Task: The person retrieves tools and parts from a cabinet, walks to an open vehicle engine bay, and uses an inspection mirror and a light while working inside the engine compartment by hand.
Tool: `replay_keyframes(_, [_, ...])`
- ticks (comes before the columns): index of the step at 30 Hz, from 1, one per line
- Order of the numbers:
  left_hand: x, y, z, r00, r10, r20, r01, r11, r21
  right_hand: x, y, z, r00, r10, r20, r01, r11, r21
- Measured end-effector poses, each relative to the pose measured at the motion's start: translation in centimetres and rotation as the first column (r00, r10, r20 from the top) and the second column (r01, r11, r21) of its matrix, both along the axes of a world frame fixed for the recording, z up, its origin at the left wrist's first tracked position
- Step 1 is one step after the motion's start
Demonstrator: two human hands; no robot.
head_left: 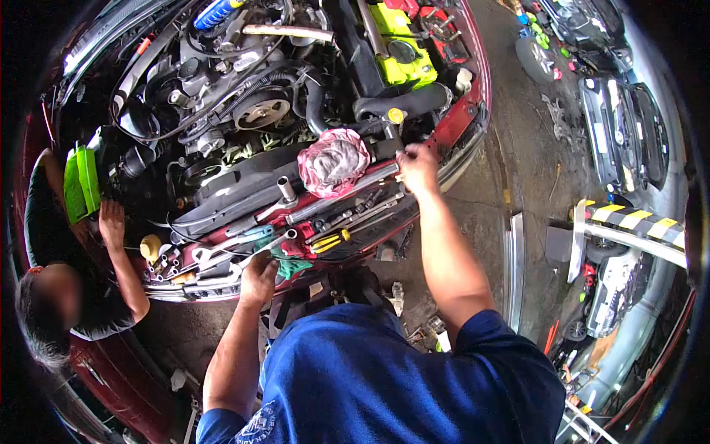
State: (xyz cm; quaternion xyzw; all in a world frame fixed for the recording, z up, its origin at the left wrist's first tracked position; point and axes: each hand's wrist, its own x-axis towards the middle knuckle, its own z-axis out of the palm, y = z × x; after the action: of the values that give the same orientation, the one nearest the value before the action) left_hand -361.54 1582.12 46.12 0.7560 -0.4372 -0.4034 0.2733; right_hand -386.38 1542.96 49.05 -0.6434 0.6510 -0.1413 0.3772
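Note:
My left hand point(259, 279) is closed around the near end of a shiny metal wrench point(279, 242), above the car's front edge. Beside it lie a green cloth point(294, 268), pliers with yellow handles point(330, 241) and several other hand tools. Farther to the right, my right hand point(418, 170) is curled at the red front crossmember point(452, 124); whatever its fingers grip is hidden. Left of that hand, a crumpled pink-and-grey bundle point(334, 163) sits on the front panel. An upright metal socket point(285, 188) stands between the bundle and the wrench.
Beyond lies the open engine bay with a pulley point(262, 111), a bright yellow-green battery point(403, 46) and a yellow cap point(396, 116). At left, a co-worker's hand point(112, 223) rests near a lime-green panel point(81, 183). A striped barrier point(629, 219) and parked cars stand at right.

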Motion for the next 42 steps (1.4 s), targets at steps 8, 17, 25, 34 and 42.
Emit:
replay_keyframes(8, [0.7, 0.2, 1.5, 0.819, 0.472, -0.327, -0.466, 0.879, 0.101, 8.3, -15.0, 5.0, 0.928, 0.022, -0.373, -0.195, 0.88, -0.433])
replay_keyframes(17, [1.2, 2.9, 5.0, 0.845, 0.527, 0.091, -0.535, 0.832, 0.15, 11.8, -28.5, -1.7, 0.934, 0.342, -0.106, -0.352, 0.931, -0.096])
replay_keyframes(25, [0.9, -6.0, 7.2, 0.941, 0.216, 0.26, -0.18, 0.971, -0.155, 12.8, -25.2, 3.5, 0.976, 0.184, -0.115, -0.18, 0.982, 0.051])
replay_keyframes(34, [-2.3, -28.0, 6.3, 0.876, -0.254, 0.409, 0.267, 0.963, 0.027, 4.3, -18.2, 4.1, 0.805, -0.063, 0.591, -0.054, 0.982, 0.179])
replay_keyframes(42, [-1.9, -29.0, 3.2, 0.875, -0.278, 0.396, 0.327, 0.943, -0.06, 0.9, -10.4, 4.0, 0.1, -0.192, 0.976, -0.091, 0.975, 0.201])
